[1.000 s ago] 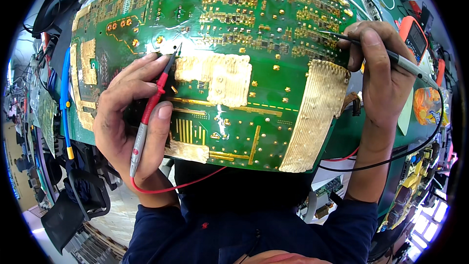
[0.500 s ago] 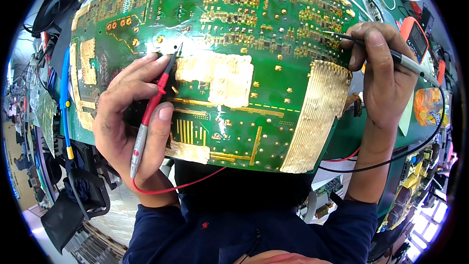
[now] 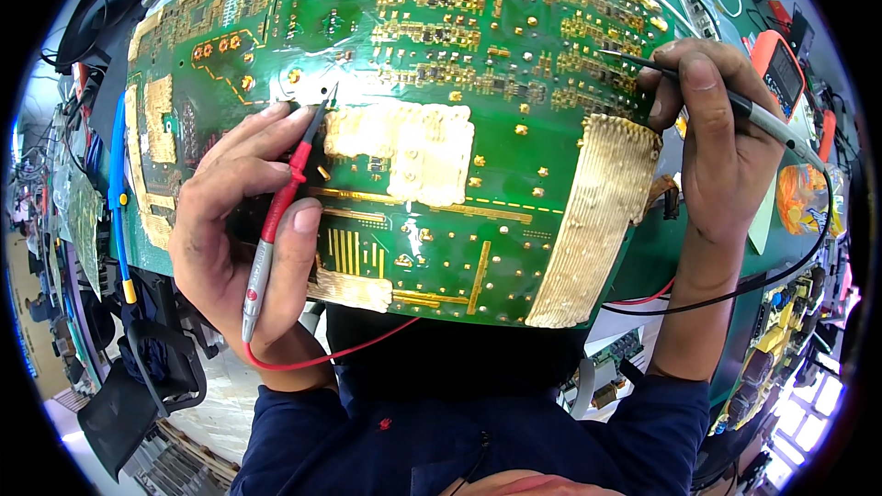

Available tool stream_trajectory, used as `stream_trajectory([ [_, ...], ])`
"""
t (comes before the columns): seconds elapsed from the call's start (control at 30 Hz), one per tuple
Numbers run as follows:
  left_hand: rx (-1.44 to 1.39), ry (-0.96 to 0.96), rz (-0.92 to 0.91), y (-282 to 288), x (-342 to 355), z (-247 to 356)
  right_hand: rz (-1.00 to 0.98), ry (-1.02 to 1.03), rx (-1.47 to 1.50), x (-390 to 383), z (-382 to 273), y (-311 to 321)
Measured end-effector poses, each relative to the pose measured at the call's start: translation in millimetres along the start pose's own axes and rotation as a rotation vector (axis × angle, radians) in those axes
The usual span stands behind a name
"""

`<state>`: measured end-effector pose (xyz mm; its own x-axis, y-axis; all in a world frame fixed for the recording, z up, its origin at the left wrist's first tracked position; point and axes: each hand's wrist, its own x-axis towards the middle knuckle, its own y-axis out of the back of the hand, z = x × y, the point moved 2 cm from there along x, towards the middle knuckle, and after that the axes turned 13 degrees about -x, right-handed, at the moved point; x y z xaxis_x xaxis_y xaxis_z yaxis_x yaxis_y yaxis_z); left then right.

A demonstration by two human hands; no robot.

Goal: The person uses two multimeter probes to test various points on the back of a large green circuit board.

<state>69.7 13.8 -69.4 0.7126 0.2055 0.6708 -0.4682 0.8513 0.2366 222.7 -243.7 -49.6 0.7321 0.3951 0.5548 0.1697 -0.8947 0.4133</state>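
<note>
We pinch a red-and-grey probe between the left hand's thumb and fingers; lettering on its grey handle is too small to read. The right hand pinches a black-and-grey probe. Both tips sit over the green circuit board, between our hands; we cannot tell whether they touch. Right of that, beyond the green surface's bare part, we see an orange-rimmed meter and a printed orange bag.

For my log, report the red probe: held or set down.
Held: the left hand grips the red probe between thumb and fingers.
</note>
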Motion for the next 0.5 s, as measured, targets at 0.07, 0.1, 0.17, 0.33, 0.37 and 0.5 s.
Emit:
stream_trajectory([
  [0.07, 0.000, 0.000, -0.003, 0.0, 0.1, -0.1, 0.002, 0.008, 0.003, 0.0, 0.3, 0.2],
  [0.1, 0.021, 0.002, -0.042, 2.2, 0.3, 0.3, 0.003, 0.012, 0.008, 0.0, 0.9, 0.6],
  [0.17, 0.042, 0.004, -0.080, 3.1, 0.6, 0.7, 0.003, 0.020, 0.018, 0.3, 1.5, 1.0],
  [0.33, 0.041, 0.003, -0.074, 3.3, 0.2, 0.4, -0.004, 0.026, 0.024, 0.5, 2.6, 1.6],
  [0.37, 0.041, 0.002, -0.075, 3.1, 0.4, 0.4, -0.004, 0.021, 0.024, 0.5, 2.6, 1.8],
  [0.5, 0.043, 0.000, -0.076, 2.7, 0.5, 0.6, -0.004, 0.013, 0.026, 0.2, 2.9, 1.9],
])
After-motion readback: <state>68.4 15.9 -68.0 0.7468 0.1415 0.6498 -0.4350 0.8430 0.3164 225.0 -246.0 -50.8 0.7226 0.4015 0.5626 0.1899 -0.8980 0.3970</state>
